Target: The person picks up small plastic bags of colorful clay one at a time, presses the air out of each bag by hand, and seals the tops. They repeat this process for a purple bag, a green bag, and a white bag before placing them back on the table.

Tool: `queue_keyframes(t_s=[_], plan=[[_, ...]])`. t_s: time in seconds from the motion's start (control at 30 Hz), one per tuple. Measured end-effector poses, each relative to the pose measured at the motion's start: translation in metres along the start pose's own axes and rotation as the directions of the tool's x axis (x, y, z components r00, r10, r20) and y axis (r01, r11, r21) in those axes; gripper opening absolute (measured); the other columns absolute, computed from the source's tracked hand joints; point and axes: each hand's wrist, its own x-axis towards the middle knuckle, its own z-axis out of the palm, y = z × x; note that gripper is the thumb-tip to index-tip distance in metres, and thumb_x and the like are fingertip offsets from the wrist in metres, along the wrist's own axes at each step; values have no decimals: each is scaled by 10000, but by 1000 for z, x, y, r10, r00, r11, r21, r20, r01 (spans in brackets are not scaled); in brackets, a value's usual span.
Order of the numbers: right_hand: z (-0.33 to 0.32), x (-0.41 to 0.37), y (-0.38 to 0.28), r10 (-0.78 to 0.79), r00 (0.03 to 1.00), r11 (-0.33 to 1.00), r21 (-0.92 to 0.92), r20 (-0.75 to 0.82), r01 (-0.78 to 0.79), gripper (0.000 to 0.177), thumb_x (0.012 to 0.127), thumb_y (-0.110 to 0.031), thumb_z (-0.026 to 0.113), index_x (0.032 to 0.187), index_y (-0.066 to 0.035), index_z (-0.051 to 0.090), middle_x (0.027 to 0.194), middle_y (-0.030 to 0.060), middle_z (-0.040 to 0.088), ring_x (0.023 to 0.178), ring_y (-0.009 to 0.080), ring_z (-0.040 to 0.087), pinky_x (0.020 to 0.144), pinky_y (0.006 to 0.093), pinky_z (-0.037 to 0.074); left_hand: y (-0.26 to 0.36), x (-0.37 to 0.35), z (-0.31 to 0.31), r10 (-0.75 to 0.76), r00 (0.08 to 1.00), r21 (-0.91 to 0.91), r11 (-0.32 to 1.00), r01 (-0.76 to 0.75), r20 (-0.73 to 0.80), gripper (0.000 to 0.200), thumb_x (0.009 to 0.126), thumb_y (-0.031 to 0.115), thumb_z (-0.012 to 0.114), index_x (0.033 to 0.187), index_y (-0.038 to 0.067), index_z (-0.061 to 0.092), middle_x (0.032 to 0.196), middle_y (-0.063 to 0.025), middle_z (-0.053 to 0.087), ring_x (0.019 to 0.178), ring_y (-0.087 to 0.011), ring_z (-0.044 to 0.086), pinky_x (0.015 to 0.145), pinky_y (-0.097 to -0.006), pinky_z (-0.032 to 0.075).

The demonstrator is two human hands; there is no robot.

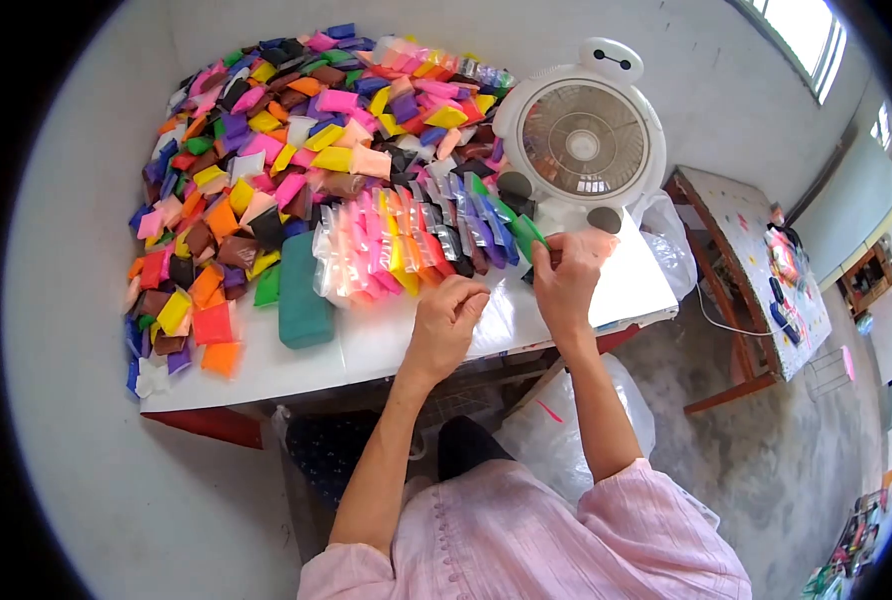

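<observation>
My left hand [450,325] is above the front edge of the white table [366,370], its fingers curled together; whatever they hold, if anything, is too small to name. Pinched in my right hand [569,275] is a green packet [529,238], at the right end of a row of coloured packets. The row [396,240] runs from pale pink through yellow, red and black to purple, blue and green, the packets leaning on one another in clear wrapping. Left of the row sits a dark green block [306,295].
A large heap of coloured packets [266,150] covers the table's left and back. A white fan [583,140] stands behind my right hand. Plastic bags [606,420] are below the table, and a second table [746,250] stands at the right.
</observation>
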Motion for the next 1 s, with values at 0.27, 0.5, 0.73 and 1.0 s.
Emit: queue_keyframes(t_s=[0.27,0.5,0.73,1.0], plan=[[6,1,8,-96,995,966,-242,-3,93,140,830,-90,647,830,2,541,820,179,566,721,393,592,626,467,464,2,0,-1,-7,1000,7,1000,7,6,123,916,51,595,943,-59,645,854,-53,599,723,-117,588,655,-245,472],[16,-5,-6,-97,991,961,-250,97,119,151,836,-90,628,889,7,525,913,189,544,772,397,601,650,452,500,-2,0,1,-15,1000,-15,1000,15,8,119,923,44,590,945,-60,645,876,-56,601,737,-116,599,666,-241,494],[9,-5,-1,8,982,993,-115,188,13,234,773,-59,651,967,12,543,974,204,553,804,408,605,696,450,507,-1,0,-1,-22,1000,4,1000,22,18,123,926,47,589,944,-62,644,881,-52,598,737,-117,594,666,-242,495],[7,-3,3,-10,983,999,-32,185,16,197,786,-15,613,970,23,555,955,212,561,830,415,597,722,469,499,-1,0,0,-24,1000,-22,999,24,12,127,927,53,592,942,-63,642,877,-45,597,741,-107,585,673,-231,479]])
